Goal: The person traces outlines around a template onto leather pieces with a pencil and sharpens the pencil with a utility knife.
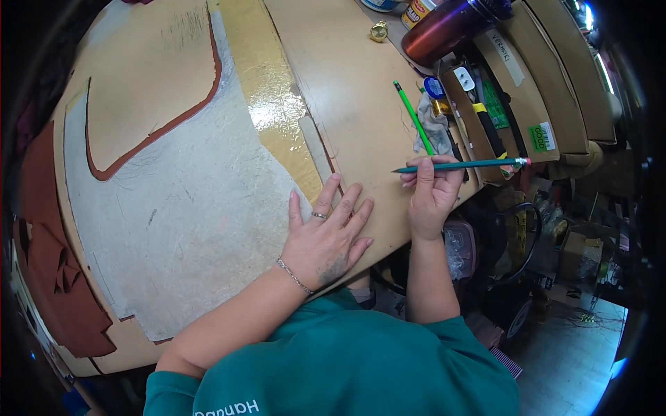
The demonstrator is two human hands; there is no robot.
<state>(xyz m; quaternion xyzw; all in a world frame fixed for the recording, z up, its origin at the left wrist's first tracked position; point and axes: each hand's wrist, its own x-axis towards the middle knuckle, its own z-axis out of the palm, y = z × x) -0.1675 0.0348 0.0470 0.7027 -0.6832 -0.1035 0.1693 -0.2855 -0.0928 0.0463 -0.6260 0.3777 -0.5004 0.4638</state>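
My left hand (329, 232) lies flat, fingers spread, on the lower right edge of a large grey sheet pattern (208, 229) and the yellowish glossy strip (260, 90) beside it. A narrow grey strip (316, 149) with a reddish-brown edge runs up from near its fingertips. Pinched in my right hand (431, 197) is a dark green pencil (479, 164), held nearly level above the table, dark tip to the left and pink eraser to the right. Reddish-brown material (218, 69) borders the pattern's curved cut-out.
A bright green pencil (411, 114) lies near a crumpled cloth (435, 130) and a cardboard box (458, 104) of tools. A purple-red tumbler (451, 31) and gold watch (379, 31) are at the back right. Folded reddish-brown material (59, 263) hangs at the left edge.
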